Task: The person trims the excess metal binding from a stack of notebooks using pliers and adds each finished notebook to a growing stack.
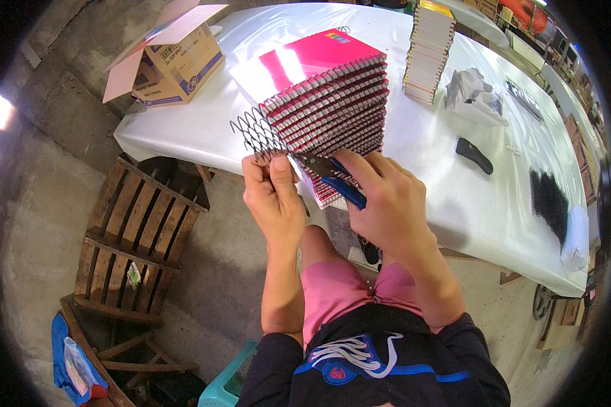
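A stack of spiral notebooks (336,102) with pink covers sits at the table's near edge, its bound sides facing me. Loose black spiral wire ends (256,132) stick out past the stack's left side. My left hand (277,193) is closed at these ends, thumb and fingers pinching the wire by the lower notebooks. In my right hand (392,200) are pliers (346,191) with blue handles, fingers wrapped round them. Their dark jaws point left, at the wire close to my left fingertips. Whether the jaws touch the wire is too small to tell.
A cardboard box (183,64) with raised flaps stands back left. Behind the stack rises a tall notebook pile (429,57). Rightward lie a tray of crumpled plastic (474,98), a black object (474,155) and black spiral wires (548,200). A teal stool (229,380) stands below left.
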Tool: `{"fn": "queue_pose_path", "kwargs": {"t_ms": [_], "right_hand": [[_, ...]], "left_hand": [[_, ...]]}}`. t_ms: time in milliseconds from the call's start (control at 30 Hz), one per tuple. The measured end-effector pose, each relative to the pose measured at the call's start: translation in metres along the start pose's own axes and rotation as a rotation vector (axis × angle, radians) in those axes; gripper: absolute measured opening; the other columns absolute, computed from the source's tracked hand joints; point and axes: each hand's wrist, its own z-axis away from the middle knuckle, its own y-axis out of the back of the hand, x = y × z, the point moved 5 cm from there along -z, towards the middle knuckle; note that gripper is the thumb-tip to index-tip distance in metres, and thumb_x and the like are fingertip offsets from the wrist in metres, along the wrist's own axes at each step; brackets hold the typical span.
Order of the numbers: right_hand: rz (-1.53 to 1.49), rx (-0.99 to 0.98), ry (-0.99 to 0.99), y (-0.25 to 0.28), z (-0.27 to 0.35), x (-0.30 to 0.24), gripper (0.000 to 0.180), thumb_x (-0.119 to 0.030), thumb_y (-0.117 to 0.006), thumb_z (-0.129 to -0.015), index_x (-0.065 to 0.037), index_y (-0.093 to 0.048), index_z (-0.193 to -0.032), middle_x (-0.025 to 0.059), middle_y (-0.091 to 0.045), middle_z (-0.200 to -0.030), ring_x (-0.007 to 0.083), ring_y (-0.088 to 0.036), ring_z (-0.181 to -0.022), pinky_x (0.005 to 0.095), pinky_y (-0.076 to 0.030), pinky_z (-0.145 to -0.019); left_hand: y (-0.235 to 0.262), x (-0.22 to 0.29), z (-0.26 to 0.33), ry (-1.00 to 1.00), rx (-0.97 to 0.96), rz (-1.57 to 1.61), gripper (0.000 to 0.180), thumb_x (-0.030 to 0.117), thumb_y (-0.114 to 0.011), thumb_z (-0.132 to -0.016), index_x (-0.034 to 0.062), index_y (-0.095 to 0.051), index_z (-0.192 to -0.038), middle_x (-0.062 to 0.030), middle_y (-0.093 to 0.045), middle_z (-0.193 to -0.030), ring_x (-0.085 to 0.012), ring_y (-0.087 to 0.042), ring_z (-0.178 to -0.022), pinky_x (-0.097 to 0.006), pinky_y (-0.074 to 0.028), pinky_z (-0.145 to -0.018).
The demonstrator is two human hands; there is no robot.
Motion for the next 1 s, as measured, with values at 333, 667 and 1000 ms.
{"fn": "queue_pose_path", "kwargs": {"t_ms": [333,667,1000], "right_hand": [[0.032,0.113,0.091,0.014,-0.003,-0.004,0.052,-0.012,-0.071,-0.066,-0.013,-0.056,-0.116,0.0073,-0.059,-0.098,0.0271,-0.055,-0.093,0.0391,-0.039,-0.081],[0.033,0.067,0.025,0.011,-0.004,-0.014,0.055,-0.013,-0.072,-0.064,-0.012,-0.055,-0.117,0.0073,-0.059,-0.099,0.0277,-0.056,-0.090,0.0395,-0.040,-0.075],[0.015,0.053,0.012,0.005,-0.004,-0.005,0.049,-0.015,-0.072,-0.063,-0.015,-0.057,-0.109,0.0043,-0.057,-0.087,0.0260,-0.059,-0.082,0.0392,-0.048,-0.066]], "left_hand": [[0.006,-0.004,0.005,-0.005,-0.009,0.001,0.022,0.027,-0.052,-0.095,0.0057,-0.049,-0.099,-0.0006,-0.056,-0.074,-0.0004,-0.038,-0.052,-0.016,-0.028,-0.045],[0.008,0.005,0.004,0.052,-0.050,0.057,0.026,0.020,-0.052,-0.095,-0.0037,-0.052,-0.105,-0.0025,-0.057,-0.077,-0.0063,-0.050,-0.069,-0.020,-0.040,-0.062],[0.006,0.002,0.008,-0.002,-0.011,0.018,0.024,0.020,-0.052,-0.095,-0.0014,-0.053,-0.104,-0.0019,-0.056,-0.078,-0.0053,-0.048,-0.066,-0.019,-0.038,-0.058]]}}
